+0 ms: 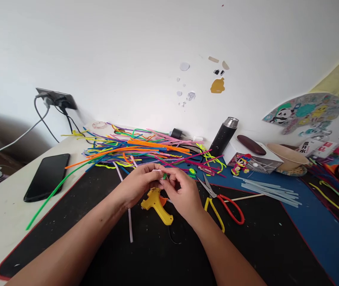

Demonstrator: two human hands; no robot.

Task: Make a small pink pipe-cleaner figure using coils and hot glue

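Observation:
My left hand [142, 182] and my right hand [184, 192] meet above the black mat [112, 258], fingertips pinched together. Between them is a small green piece [165, 176], mostly covered by the fingers, so its exact kind is unclear. A yellow hot glue gun [162, 210] lies just below the hands, its front partly hidden. A lilac pipe cleaner [130, 228] runs down the mat by my left wrist. To the right of my right hand lie red-handled scissors [232, 206] with parted blades, beside a bent yellow strip [216, 212].
Many coloured pipe cleaners [157, 147] are heaped along the wall. A black phone [47, 177] lies left. On the right are clear glue sticks [272, 191], a black thermos [223, 137], a small colourful figure [241, 165] and a white box [272, 159]. Cables hang from a wall socket [56, 99].

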